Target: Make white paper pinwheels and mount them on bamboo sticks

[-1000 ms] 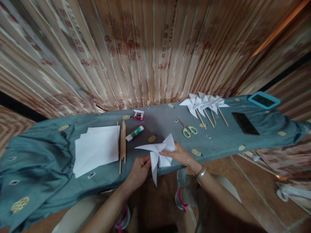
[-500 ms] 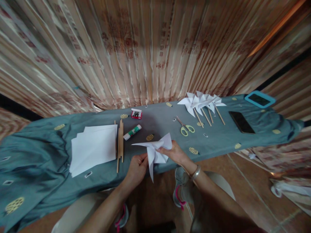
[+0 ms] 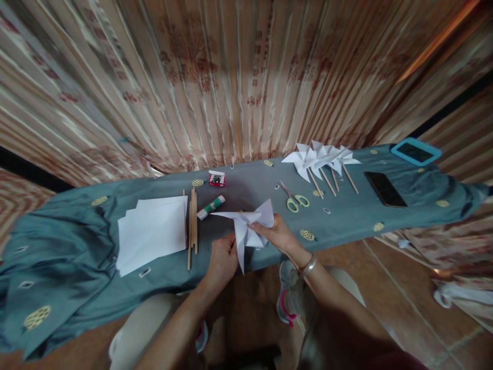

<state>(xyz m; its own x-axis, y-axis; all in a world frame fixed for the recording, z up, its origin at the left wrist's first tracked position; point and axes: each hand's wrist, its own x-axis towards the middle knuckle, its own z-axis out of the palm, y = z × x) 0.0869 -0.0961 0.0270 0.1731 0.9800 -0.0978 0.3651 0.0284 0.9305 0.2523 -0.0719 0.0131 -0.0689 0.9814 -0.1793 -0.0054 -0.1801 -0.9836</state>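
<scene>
One white pinwheel (image 3: 249,232): is being held over the near edge of the table (image 3: 262,180), midway between the person's hands, its pointed blades spreading outward.
Right hand (image 3: 280,232): is pinching the white pinwheel from its right side, the thumb pressing across the front near the folded middle.
Left hand (image 3: 224,259): is curling its fingers together at the pinwheel's lower left; the view is not showing whether they are gripping the paper.
Bracelet (image 3: 309,265): is circling the right wrist.
Glue stick (image 3: 211,207): is lying slantwise just beyond the pinwheel's left-hand point.
Red box (image 3: 217,180): is standing open behind the glue stick, holding contents too small to tell.
Loose sticks (image 3: 192,221): are lying side by side next to the paper stack (image 3: 154,234), left of the hands.
Scissors (image 3: 294,198): are resting with handles toward the person, blades slightly apart.
Pinwheel cluster (image 3: 318,160): is lying at the far right, blades overlapping, four sticks pointing nearer.
Phone (image 3: 385,189): is lying farther right.
</scene>
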